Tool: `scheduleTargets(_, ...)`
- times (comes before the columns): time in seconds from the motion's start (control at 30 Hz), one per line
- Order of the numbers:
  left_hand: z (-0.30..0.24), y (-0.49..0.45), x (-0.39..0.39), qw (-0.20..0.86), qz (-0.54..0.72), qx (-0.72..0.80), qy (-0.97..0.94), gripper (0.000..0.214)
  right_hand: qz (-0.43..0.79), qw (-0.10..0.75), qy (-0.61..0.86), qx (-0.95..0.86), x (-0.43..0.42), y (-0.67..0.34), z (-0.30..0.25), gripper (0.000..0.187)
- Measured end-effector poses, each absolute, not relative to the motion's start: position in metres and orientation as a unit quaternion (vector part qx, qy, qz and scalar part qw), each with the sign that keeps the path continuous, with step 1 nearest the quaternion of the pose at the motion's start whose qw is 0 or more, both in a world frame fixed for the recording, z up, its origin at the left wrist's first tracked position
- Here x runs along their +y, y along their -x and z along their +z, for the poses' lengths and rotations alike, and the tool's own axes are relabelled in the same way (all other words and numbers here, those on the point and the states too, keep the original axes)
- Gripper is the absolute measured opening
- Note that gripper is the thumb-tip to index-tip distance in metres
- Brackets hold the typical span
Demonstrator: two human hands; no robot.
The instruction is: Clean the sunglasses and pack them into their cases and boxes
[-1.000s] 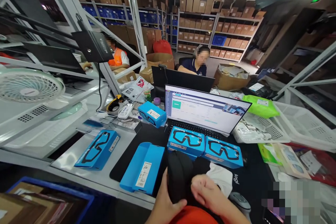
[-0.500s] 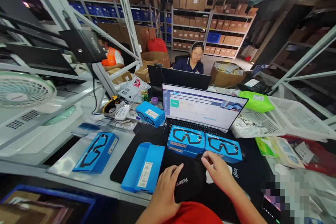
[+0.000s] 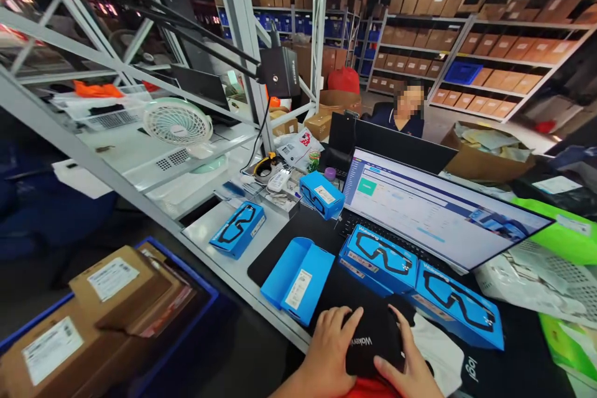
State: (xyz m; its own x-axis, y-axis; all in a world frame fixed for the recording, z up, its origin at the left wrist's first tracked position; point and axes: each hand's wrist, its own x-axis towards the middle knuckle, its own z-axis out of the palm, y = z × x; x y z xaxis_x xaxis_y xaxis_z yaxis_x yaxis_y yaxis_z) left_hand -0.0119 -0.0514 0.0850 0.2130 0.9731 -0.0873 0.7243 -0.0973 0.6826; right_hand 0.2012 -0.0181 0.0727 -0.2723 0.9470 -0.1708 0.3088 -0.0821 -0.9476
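At the front edge of the desk I hold a black case with white lettering, likely a glasses case. My left hand grips its left side, thumb on top. Around the right side curl the fingers of my right hand, thumb near the front edge. Just right of it lies a white cloth. An open blue box with a white label rests to the left of my hands. Behind the case stand blue boxes printed with goggles, one stack and another box beside it.
A laptop stands behind the boxes. More blue boxes sit to the left. Cartons in a blue-rimmed bin are at lower left, and a fan is beyond the metal frame. A co-worker sits opposite.
My view has swung left, so the desk items appear further right and the carton bin shows more. My right hand has shifted from the case's far edge to its right side.
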Motion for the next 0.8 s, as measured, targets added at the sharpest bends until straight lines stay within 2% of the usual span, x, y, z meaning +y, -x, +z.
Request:
scheduleTargets(0.13, 0.080, 0.027, -0.057, 0.314, 0.245, 0.561, -0.725, 0.103, 0.529, 0.307, 0.552, -0.567, -0.007, -0.189, 0.068, 0.080)
scheduleTargets(0.23, 0.066, 0.053, -0.070, 0.375, 0.385, 0.553, -0.637, 0.101, 0.549, 0.317, 0.563, -0.530, 0.003, -0.199, 0.073, 0.087)
scheduleTargets(0.3, 0.051, 0.078, -0.080, 0.373, 0.531, 0.644, -0.405, 0.072, 0.552, 0.334, 0.583, -0.494, 0.006, -0.211, 0.077, 0.089)
scheduleTargets(0.37, 0.034, 0.106, -0.084, 0.359, 0.603, 0.711, -0.049, 0.045, 0.545, 0.365, 0.604, -0.453, 0.005, -0.222, 0.081, 0.087)
scheduleTargets(0.43, 0.018, 0.130, -0.081, 0.389, 0.581, 0.712, 0.065, 0.032, 0.539, 0.386, 0.616, -0.426, 0.002, -0.226, 0.080, 0.089)
scheduleTargets(0.6, -0.005, 0.155, -0.051, 0.521, 0.529, 0.656, 0.135, 0.031, 0.519, 0.381, 0.603, -0.471, -0.005, -0.208, 0.065, 0.091)
scheduleTargets(0.8, -0.018, 0.152, -0.029, 0.537, 0.449, 0.703, 0.121, 0.030, 0.531, 0.387, 0.555, -0.510, -0.010, -0.195, 0.049, 0.088)
